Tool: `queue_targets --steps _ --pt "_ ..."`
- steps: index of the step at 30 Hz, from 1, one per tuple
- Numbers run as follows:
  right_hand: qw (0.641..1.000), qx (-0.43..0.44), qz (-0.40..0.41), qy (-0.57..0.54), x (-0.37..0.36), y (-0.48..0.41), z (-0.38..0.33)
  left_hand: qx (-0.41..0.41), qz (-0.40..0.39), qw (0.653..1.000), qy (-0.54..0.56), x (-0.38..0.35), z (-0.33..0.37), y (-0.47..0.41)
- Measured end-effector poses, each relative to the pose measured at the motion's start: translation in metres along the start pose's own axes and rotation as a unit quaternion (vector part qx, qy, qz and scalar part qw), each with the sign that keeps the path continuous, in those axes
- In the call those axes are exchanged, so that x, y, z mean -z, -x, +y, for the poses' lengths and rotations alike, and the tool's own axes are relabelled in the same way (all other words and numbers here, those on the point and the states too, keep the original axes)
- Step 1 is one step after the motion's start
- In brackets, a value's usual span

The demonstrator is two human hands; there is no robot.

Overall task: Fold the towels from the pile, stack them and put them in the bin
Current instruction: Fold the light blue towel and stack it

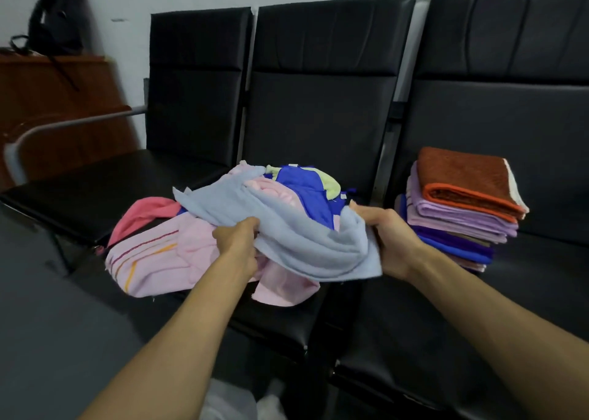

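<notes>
A loose pile of towels [178, 247] in pink, coral, blue and pale yellow lies on the middle seat of a black bench. On top of it is a light blue towel [287, 228], slack and crumpled. My left hand [237, 241] grips its near left edge and my right hand [389, 238] grips its right edge. A stack of folded towels [459, 209] stands on the right seat, with a rust-brown one with an orange border on top, lilac ones below and blue and purple at the bottom. No bin is in view.
The black bench [318, 123] has three padded seats and backs. A metal armrest [63, 126] curves at the left end. Behind it stands a wooden cabinet [57, 101] with a black bag [54, 14] on top. Grey floor lies at the lower left.
</notes>
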State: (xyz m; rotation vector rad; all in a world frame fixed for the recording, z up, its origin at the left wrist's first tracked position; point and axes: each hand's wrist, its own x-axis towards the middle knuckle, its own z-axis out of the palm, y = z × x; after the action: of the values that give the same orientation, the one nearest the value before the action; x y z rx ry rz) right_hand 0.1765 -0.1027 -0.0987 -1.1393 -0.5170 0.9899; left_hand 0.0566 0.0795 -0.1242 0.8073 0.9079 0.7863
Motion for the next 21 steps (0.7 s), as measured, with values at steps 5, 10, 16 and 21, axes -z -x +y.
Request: queue_targets --steps 5,10,16,21 --pt "0.962 -0.053 0.067 0.258 0.007 -0.006 0.020 0.021 -0.101 0.993 -0.063 0.005 0.002 0.005" --pt "0.890 -0.064 0.101 0.440 -0.003 -0.033 0.044 0.013 -0.187 0.954 -0.234 0.009 0.004 0.024" --pt "0.867 0.003 0.149 0.475 -0.027 -0.067 0.057 0.055 -0.149 0.960 -0.232 0.026 -0.001 0.009" --pt "0.862 0.046 0.145 0.484 -0.047 -0.091 0.057 0.012 -0.090 0.984 -0.151 0.033 0.001 -0.007"
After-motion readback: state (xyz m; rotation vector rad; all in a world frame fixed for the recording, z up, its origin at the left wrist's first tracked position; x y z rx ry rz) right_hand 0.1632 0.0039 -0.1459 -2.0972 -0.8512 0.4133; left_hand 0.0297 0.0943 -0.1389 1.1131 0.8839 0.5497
